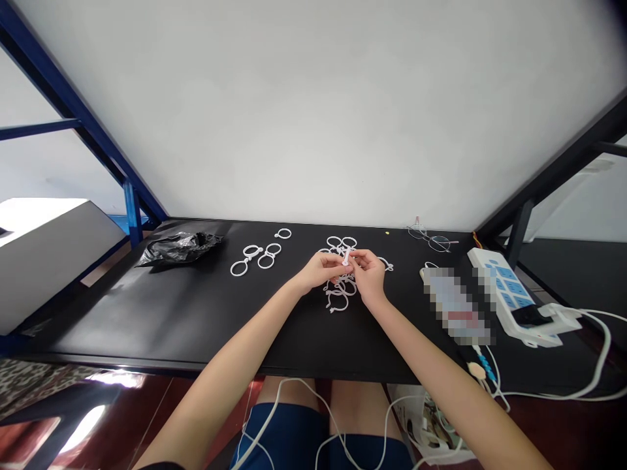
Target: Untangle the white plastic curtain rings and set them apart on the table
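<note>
Both my hands meet over a pile of white plastic rings (339, 297) on the black table (196, 313). My left hand (321, 269) and my right hand (368, 273) are closed in a pinch on the same small white ring piece (347, 256), held just above the pile. Further left lie a few more white rings (255, 257), joined in a loose chain, and a single ring (283, 233) sits behind them.
A crumpled black plastic bag (179, 247) lies at the back left. Wire-framed glasses (431, 238) rest at the back right. A white and blue power strip (512, 297) with plugs and white cables (595, 365) occupies the right edge. A white wall stands behind.
</note>
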### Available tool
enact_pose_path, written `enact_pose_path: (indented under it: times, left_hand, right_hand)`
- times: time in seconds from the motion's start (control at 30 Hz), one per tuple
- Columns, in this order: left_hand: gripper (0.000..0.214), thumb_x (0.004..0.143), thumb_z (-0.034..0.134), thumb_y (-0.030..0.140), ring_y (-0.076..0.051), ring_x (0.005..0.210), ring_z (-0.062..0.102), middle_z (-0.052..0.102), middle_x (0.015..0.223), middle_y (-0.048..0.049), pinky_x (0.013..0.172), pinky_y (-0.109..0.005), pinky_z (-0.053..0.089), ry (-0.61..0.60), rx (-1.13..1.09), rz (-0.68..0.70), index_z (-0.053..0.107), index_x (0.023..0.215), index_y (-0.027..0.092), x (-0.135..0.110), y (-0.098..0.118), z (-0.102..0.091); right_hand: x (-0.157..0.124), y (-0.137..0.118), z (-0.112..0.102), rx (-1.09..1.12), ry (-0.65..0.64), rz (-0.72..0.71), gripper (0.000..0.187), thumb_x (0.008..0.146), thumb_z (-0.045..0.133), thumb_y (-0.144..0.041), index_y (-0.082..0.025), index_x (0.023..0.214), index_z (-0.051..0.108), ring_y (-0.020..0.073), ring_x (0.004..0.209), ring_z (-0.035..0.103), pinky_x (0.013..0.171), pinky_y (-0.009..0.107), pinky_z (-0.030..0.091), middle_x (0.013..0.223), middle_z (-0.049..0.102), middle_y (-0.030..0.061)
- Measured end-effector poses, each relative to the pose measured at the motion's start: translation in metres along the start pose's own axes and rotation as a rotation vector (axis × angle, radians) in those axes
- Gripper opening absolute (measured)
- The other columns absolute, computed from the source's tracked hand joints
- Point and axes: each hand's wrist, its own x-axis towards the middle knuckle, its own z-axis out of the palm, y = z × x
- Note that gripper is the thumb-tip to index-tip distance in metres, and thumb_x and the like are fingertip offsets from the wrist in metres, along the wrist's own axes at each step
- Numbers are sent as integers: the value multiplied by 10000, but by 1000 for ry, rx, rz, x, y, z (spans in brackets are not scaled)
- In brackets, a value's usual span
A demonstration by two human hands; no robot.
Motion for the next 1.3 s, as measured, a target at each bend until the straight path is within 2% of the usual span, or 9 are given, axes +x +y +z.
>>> enact_pose_path:
  times: [0.13,0.23,0.37,0.5,0.67,0.93,1.3]
  left_hand:
    - [303,718,716,459,-77,547,491,573,635,-9,530,-207,460,39,7,-6,723,804,168,1,0,0]
    - [316,713,714,475,-78,532,484,520,570,10,526,-209,458,68,2,-17,703,740,160,1,0,0]
    - [343,728,694,490,-74,538,485,513,580,12,528,-203,460,79,12,-9,675,704,149,2,-1,0]
    - [364,733,686,500,-70,555,483,506,589,15,535,-197,465,132,17,-33,659,724,136,4,-4,-2]
    - [392,715,693,510,-69,559,481,501,585,25,528,-192,459,161,0,-58,650,772,124,7,-9,-5]
    - [385,736,676,502,-66,573,491,511,599,19,544,-185,456,152,10,-66,622,730,122,6,-8,-3]
    - [377,758,662,481,-52,509,416,434,531,41,530,-199,447,149,4,-31,648,718,106,5,-7,-3]
  right_hand:
    - [-1,-1,-1,-2,-20,2,166,730,679,-336,-192,786,620,136,573,591,499,275,487,820,691,56]
    - [-1,0,-1,-46,-27,-31,154,739,671,-321,-191,814,631,158,650,618,518,277,495,889,689,71]
    - [-3,-1,-2,-138,-24,-125,128,762,646,-305,-192,823,639,190,786,638,533,279,511,1044,643,101]
    - [-6,-6,0,-201,-31,-207,120,787,615,-266,-199,884,639,180,823,632,573,285,539,1173,576,115]
    - [-9,-7,4,-211,-46,-260,263,789,583,-208,-229,1051,580,190,888,630,626,302,563,1165,571,94]
    - [-9,-1,4,-279,-114,-332,400,790,595,-184,-248,1181,534,223,1083,584,870,396,550,1208,575,85]
    - [-9,0,5,-309,-142,-336,414,792,608,-217,-246,1197,523,239,1093,583,867,419,555,1193,587,95]
